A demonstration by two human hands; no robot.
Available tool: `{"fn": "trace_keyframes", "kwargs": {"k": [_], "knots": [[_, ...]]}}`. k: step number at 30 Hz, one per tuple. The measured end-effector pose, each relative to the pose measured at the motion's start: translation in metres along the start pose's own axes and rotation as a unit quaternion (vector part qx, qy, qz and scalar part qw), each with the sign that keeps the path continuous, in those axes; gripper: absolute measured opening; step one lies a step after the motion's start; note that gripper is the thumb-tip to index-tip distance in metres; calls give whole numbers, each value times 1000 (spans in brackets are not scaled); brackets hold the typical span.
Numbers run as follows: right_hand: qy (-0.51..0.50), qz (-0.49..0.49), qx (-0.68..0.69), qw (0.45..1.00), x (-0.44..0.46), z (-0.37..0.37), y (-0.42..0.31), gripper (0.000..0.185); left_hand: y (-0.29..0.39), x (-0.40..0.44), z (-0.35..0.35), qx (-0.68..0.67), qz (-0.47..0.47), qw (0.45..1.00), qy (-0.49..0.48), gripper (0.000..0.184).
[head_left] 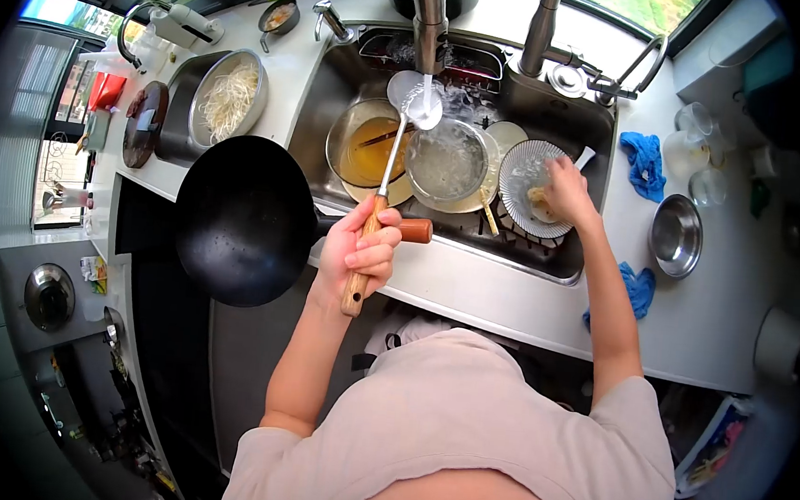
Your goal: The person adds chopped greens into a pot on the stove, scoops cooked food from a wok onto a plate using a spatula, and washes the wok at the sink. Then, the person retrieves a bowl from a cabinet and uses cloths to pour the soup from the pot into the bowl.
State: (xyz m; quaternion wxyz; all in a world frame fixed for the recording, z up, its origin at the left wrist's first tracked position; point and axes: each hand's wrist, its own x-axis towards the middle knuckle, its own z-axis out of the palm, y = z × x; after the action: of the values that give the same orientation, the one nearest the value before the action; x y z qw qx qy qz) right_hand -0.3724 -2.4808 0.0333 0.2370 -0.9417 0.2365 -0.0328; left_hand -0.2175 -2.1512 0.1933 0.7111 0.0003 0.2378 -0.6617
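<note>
1. Head view: a white counter [694, 339] is seen around a steel sink [597, 129]; to its left a bowl of pale strands [255, 112] is set beside a round board [146, 127], and to its right a metal bowl [675, 236] and two crumpled blue cloths [642, 166] are spread.
2. The near left side is taken up by a dark wok [243, 219], whose handle is crossed by the left hand [362, 252].
3. A ladle [379, 207] is held by its wooden handle, with the left fingers wrapped closely around it; its head is placed above the sink, under water from the tap [429, 27].
4. Beneath the ladle's head, a bowl of yellowish liquid [336, 142] and a round vessel of water [410, 171] are crowded side by side.
5. A ribbed bowl [516, 179] is found at the sink's right; the right hand [566, 193] is lowered into it, fingers bent down at a beige thing [540, 203].
6. The right fingertips are partly hidden, so whether the beige thing is gripped cannot be told.
7. Part of the wok's handle is covered by the left hand; whether it is touched cannot be seen.
</note>
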Motion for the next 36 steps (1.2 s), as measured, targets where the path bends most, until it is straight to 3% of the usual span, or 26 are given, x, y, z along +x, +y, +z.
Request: {"fn": "trace_keyframes", "kwargs": {"k": [1, 2, 3, 5, 6, 8, 11, 12, 13, 15, 16, 18, 20, 22, 23, 24, 26, 27, 28, 30, 32, 33, 35, 36], "knots": [[66, -25, 49, 996, 7, -2, 8, 53, -3, -4, 0, 64, 23, 997, 33, 36], [197, -85, 66, 975, 32, 4, 22, 61, -8, -8, 0, 126, 47, 989, 67, 38], [223, 25, 143, 964, 52, -11, 18, 64, -14, -11, 2, 196, 84, 970, 118, 38], [313, 111, 193, 923, 88, -50, 7, 65, -26, -19, 3, 328, 159, 908, 207, 34], [306, 142, 229, 913, 97, -72, -7, 65, -33, -22, 6, 352, 193, 886, 230, 34], [306, 128, 397, 856, 141, -55, 38, 61, -38, -30, 4, 400, 230, 851, 250, 34], [301, 105, 299, 899, 122, -59, 10, 55, -49, -31, -2, 449, 283, 800, 281, 34], [265, 131, 237, 925, 98, -75, -31, 55, -53, -26, -9, 444, 309, 788, 294, 30], [275, 99, 196, 936, 93, -68, -28, 59, -56, -19, -17, 465, 334, 765, 295, 28], [235, 47, 189, 952, 65, -57, -62, 65, -61, -2, -30, 517, 389, 696, 312, 26], [168, -9, 229, 959, 41, -54, -96, 58, -65, 8, -36, 548, 413, 650, 327, 25], [-98, -26, 417, 903, -16, -36, -159, 45, -73, 33, -51, 607, 475, 541, 336, 22], [-228, -29, 509, 829, -58, -34, -213, 38, -80, 54, -65, 665, 536, 389, 345, 22], [-179, 54, 529, 828, -71, -22, -223, 31, -87, 55, -68, 731, 514, 350, 280, 31], [-158, 58, 585, 793, -70, -20, -221, 24, -89, 61, -76, 723, 563, 336, 218, 44], [-133, 26, 587, 798, -70, -21, -218, 19, -90, 56, -75, 742, 552, 339, 172, 47], [-105, 42, 537, 836, -73, -33, -211, 15, -100, 41, -76, 739, 521, 402, 145, 43], [-66, 30, 489, 869, -73, -38, -211, 14, -105, 26, -74, 771, 496, 352, 190, 39], [-48, 48, 452, 889, -72, -40, -207, 17, -106, 22, -88, 716, 507, 420, 232, 44], [-69, 34, 332, 940, -67, -49, -189, 18, -94, 27, -99, 457, 479, 663, 349, 48], [-20, -14, 280, 960, -68, -47, -180, 21, -57, 37, -114, 256, 420, 831, 259, 43], [-21, -23, 258, 966, -70, -48, -179, 22, -37, 49, -128, 174, 417, 878, 159, 41], [-9, -40, 210, 977, -70, -41, -169, 30, -27, 59, -112, 87, 436, 891, 88, 42], [-27, -13, 227, 973, -71, -42, -172, 25, -23, 60, -107, 47, 443, 894, 52, 42]]}}
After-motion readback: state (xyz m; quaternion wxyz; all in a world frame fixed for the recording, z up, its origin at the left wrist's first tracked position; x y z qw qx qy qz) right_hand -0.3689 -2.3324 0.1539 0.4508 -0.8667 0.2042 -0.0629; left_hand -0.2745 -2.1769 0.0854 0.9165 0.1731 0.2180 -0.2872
